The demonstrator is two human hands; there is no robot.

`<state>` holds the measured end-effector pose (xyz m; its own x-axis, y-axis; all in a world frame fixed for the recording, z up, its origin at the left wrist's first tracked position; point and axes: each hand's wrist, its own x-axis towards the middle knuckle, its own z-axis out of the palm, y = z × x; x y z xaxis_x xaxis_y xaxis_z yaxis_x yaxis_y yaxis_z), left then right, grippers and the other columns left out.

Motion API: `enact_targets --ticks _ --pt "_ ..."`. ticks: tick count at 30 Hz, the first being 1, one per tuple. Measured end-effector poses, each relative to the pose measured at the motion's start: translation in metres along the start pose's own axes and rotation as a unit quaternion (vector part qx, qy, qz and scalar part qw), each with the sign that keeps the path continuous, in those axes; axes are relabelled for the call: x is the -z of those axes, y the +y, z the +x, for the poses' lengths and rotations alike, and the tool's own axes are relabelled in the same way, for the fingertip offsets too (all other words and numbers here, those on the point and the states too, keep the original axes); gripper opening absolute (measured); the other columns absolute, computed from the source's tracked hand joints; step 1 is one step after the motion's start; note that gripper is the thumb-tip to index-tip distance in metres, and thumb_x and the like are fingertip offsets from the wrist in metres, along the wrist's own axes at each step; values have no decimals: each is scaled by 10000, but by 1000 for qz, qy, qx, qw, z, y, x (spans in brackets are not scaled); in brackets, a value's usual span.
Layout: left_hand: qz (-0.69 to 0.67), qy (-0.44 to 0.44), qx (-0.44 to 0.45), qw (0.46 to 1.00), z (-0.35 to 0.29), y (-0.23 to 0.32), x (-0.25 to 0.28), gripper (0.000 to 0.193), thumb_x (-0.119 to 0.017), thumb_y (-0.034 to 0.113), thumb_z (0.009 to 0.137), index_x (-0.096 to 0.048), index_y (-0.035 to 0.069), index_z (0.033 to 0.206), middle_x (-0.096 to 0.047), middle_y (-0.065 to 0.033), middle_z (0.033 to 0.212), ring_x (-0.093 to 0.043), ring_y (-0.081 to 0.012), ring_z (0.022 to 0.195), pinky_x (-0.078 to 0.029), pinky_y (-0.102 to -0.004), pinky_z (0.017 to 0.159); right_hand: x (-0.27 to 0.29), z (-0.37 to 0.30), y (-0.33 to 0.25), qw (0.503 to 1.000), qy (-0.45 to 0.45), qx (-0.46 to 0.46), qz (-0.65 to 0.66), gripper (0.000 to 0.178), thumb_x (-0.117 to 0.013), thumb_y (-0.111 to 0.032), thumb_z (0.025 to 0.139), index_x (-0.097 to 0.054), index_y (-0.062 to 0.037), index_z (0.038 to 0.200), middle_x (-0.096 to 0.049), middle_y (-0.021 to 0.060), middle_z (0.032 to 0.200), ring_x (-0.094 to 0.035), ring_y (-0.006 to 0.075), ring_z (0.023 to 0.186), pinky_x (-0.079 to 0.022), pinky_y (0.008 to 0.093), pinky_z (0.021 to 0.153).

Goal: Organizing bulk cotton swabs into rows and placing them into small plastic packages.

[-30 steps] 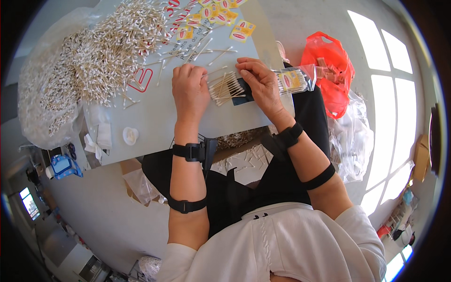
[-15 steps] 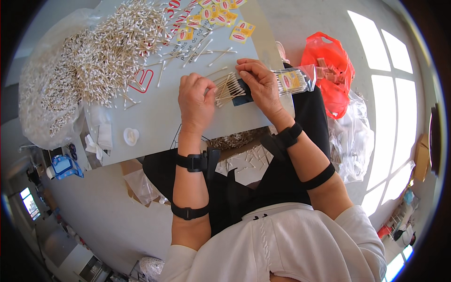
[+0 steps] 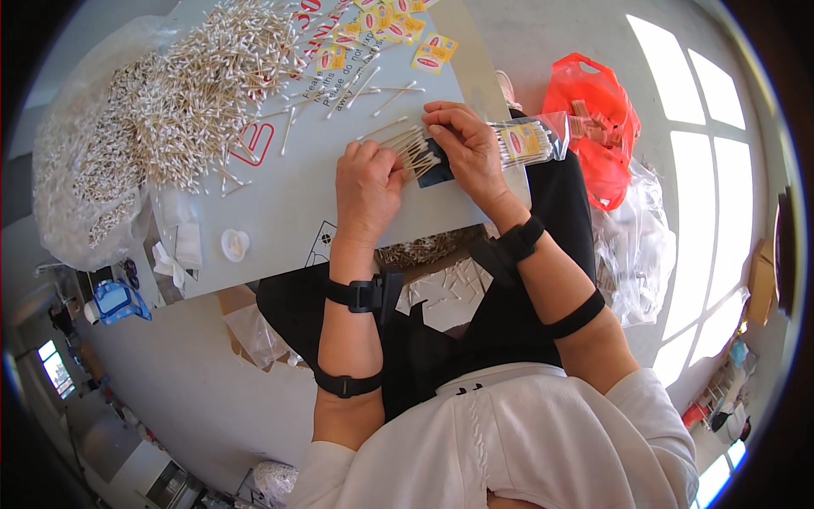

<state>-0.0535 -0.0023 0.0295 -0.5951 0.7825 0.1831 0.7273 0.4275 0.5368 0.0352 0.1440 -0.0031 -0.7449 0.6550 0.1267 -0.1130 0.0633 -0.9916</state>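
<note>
My left hand is closed, its thumb and fingers pressed on the near ends of a loose bundle of cotton swabs. The bundle points right, its white tips close to my right hand. That hand has bent fingers, closed on a clear packet of cotton swabs with a yellow card inside. The packet sticks out past the table's right edge; its part under my palm is hidden. Beneath the bundle's tips a dark blue patch shows; whether printed or loose, I cannot tell.
On the table, a big heap of cotton swabs spills from a clear bag. Yellow cards and stray swabs lie at the back, a small white dish near the front. A red bag stands on the right.
My left hand has moved right, bringing the swab bundle closer to my right hand. The right hand has stayed almost in place with the packet.
</note>
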Motion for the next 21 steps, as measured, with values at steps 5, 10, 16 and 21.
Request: enact_targets --ticks 5,10,16,21 --pt "2 3 -19 1000 2 0 2 143 -730 32 699 -609 85 753 -571 -55 821 -546 -293 872 -433 -420 764 1 0 2 1000 -1 13 -10 122 -627 6 895 -654 42 1008 -640 104 1132 -624 165 986 -497 268 853" --pt "-1 38 -12 999 23 -6 19 139 -730 35 720 -610 83 771 -571 -60 842 -542 -293 883 -432 -427 769 4 0 -2 1000 5 12 -23 108 -617 12 894 -645 46 993 -642 116 1122 -628 197 978 -494 279 857" --pt "157 12 -33 987 52 -32 22 145 -741 45 740 -612 54 806 -593 -77 838 -551 -308 880 -461 -408 785 5 -24 -18 998 21 30 -58 161 -628 56 822 -644 22 979 -622 113 1127 -626 237 983 -496 293 854" --pt "95 -4 -45 994 54 -31 19 160 -749 56 739 -606 54 812 -593 -71 832 -559 -297 877 -466 -410 787 46 -31 -46 946 -227 78 -216 292 -686 66 679 -669 -39 952 -586 89 1054 -599 270 993 -501 338 856"
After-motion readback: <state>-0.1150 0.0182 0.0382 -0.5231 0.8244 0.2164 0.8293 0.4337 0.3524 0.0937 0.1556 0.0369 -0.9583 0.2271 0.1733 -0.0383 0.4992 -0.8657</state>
